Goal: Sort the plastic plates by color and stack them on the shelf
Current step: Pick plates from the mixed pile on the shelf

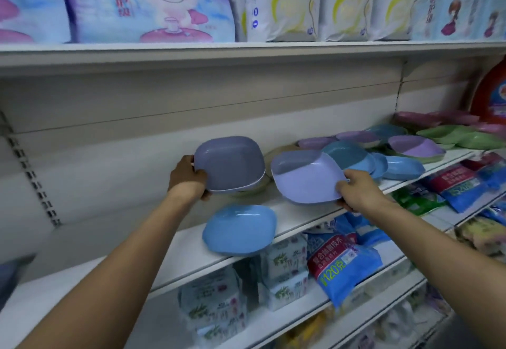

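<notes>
My left hand (189, 177) grips the left edge of a purple plate (231, 163), held tilted just above the white shelf (169, 250). My right hand (358, 191) holds a second, lighter purple plate (304, 177) by its right corner, beside the first. A blue plate (239, 229) lies on the shelf near its front edge, below both. Further right on the shelf sit mixed plates: blue ones (394, 166), purple ones (414, 146), green ones (462, 135) and pink ones (427, 118). A pale plate (276, 151) shows behind the held ones.
The shelf above (246, 53) carries large soft packs. Below the plate shelf are packaged goods, among them a blue bag (345, 263) and white packs (216, 302). A red bottle (492, 94) stands at the far right. The left stretch of the plate shelf is bare white board.
</notes>
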A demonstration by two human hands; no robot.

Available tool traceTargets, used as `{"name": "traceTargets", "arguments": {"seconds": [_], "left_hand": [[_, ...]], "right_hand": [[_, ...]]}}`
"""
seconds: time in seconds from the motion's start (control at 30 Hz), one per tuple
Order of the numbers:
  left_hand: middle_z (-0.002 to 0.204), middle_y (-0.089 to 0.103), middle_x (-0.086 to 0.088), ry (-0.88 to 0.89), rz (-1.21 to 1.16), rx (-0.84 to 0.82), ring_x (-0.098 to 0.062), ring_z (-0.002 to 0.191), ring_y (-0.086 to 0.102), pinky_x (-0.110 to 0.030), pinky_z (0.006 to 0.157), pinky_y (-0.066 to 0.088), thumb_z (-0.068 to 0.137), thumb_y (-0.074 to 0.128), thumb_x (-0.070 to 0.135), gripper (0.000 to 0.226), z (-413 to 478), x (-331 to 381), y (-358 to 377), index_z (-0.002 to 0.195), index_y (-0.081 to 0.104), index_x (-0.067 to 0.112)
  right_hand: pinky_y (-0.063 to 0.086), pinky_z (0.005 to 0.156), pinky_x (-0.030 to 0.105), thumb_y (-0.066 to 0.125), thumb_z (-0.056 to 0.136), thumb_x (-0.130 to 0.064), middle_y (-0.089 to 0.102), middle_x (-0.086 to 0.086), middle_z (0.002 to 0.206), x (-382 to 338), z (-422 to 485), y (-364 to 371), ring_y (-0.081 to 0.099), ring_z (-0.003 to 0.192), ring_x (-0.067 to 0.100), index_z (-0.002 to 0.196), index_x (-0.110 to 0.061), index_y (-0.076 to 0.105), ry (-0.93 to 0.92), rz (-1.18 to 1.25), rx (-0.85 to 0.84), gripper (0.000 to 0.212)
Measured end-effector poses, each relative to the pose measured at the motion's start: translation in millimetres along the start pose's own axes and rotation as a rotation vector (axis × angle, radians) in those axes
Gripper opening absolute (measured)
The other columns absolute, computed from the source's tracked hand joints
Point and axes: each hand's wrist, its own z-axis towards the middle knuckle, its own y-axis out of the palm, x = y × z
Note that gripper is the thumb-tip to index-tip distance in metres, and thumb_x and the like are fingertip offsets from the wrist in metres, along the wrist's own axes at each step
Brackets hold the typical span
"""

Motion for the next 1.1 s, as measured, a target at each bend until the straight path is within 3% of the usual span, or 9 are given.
{"name": "traceTargets", "arguments": {"seconds": [0.17,0.33,0.5,0.6,0.67,0.93,1.03,1.1], "left_hand": [[0.098,0.061,-0.013,0.039,-0.089,0.093,-0.028,0.051,0.055,-0.021,0.032,0.042,0.092,0.04,-0.001,0.033,-51,-22,-42,0.121,0.051,0.008],[0.109,0.055,-0.007,0.021,-0.115,0.149,-0.026,0.054,0.057,-0.022,0.035,0.045,0.097,0.042,0.003,0.038,-91,-47,-94,0.134,0.043,0.008],[0.104,0.054,-0.005,-0.007,-0.104,0.242,-0.023,0.052,0.055,-0.02,0.035,0.045,0.096,0.043,0.001,0.036,-128,-76,-150,0.132,0.043,0.007],[0.103,0.055,-0.002,-0.044,-0.071,0.261,-0.024,0.054,0.059,-0.023,0.038,0.048,0.096,0.044,0.004,0.036,-146,-100,-183,0.132,0.044,0.01],[0.099,0.057,-0.002,-0.081,-0.07,0.27,-0.026,0.058,0.062,-0.029,0.04,0.05,0.095,0.045,0.004,0.033,-159,-119,-207,0.128,0.046,0.011],[0.091,0.053,0.007,-0.184,0.034,0.292,-0.022,0.045,0.059,-0.028,0.039,0.049,0.094,0.044,0.005,0.034,-195,-197,-330,0.128,0.044,0.008],[0.102,0.058,-0.004,-0.214,0.077,0.319,-0.022,0.064,0.06,-0.027,0.049,0.052,0.094,0.045,0.005,0.036,-200,-222,-376,0.129,0.045,0.008],[0.11,0.06,-0.011,-0.219,0.095,0.318,-0.03,0.078,0.062,-0.039,0.064,0.057,0.092,0.046,0.006,0.037,-200,-238,-405,0.129,0.046,0.01]], "right_hand": [[0.031,0.046,0.026,0.039,0.093,0.0,0.049,0.008,0.065,-20,-27,25,0.043,0.052,0.017,0.094,0.001,0.054,-0.177,-0.057,0.001,0.015],[0.035,0.056,0.029,0.039,0.092,-0.005,0.054,0.007,0.07,-40,-55,57,0.048,0.063,0.025,0.091,-0.009,0.055,-0.295,-0.098,-0.032,0.016],[0.042,0.066,0.037,0.039,0.094,-0.009,0.06,0.013,0.087,-70,-83,94,0.056,0.079,0.032,0.099,-0.008,0.056,-0.359,-0.099,-0.079,0.018],[0.041,0.063,0.037,0.039,0.093,-0.008,0.059,0.019,0.083,-89,-102,123,0.054,0.074,0.035,0.099,-0.002,0.058,-0.382,-0.086,-0.117,0.02],[0.034,0.058,0.033,0.039,0.093,-0.006,0.055,0.014,0.074,-102,-117,145,0.048,0.07,0.03,0.093,-0.003,0.056,-0.39,-0.08,-0.162,0.017],[0.041,0.066,0.034,0.04,0.09,-0.006,0.057,0.014,0.083,-153,-189,257,0.052,0.073,0.03,0.097,-0.006,0.057,-0.381,-0.036,-0.254,0.018],[0.039,0.062,0.034,0.042,0.088,-0.008,0.057,0.015,0.078,-168,-214,297,0.051,0.068,0.031,0.091,-0.006,0.057,-0.342,-0.065,-0.286,0.015],[0.037,0.06,0.032,0.044,0.086,-0.008,0.055,0.014,0.074,-179,-226,322,0.049,0.065,0.03,0.09,-0.004,0.056,-0.304,-0.098,-0.293,0.014]]}}
